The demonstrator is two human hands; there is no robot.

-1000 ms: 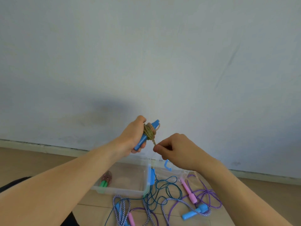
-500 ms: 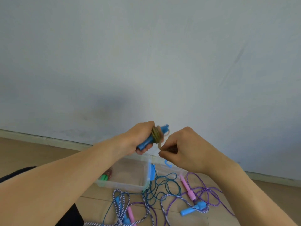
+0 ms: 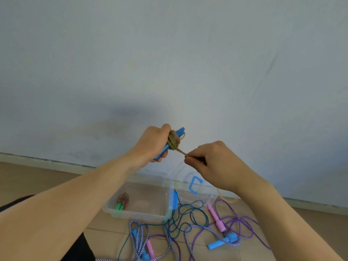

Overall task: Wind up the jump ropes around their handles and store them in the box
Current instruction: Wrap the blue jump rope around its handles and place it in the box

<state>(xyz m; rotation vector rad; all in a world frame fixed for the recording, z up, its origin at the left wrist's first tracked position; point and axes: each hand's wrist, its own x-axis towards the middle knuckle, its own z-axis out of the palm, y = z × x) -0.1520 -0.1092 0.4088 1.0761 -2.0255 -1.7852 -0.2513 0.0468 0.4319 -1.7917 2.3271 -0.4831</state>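
Pale wall behind, mid-frame: left hand (image 3: 153, 143) gripped blue handles (image 3: 168, 146) bearing olive rope coil (image 3: 173, 141); right hand (image 3: 209, 161) pinched the taut tail, whose slipping would likely loosen the coil; clear box (image 3: 139, 213) waited below.

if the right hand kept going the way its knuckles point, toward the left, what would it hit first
Probably the left hand and the blue handles it grips, along the taut olive rope the right hand pinches; depth is unclear.

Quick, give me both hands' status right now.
Left hand: grips the blue handles wound with olive rope.
Right hand: fingers pinch the olive rope's free end, pulled taut.
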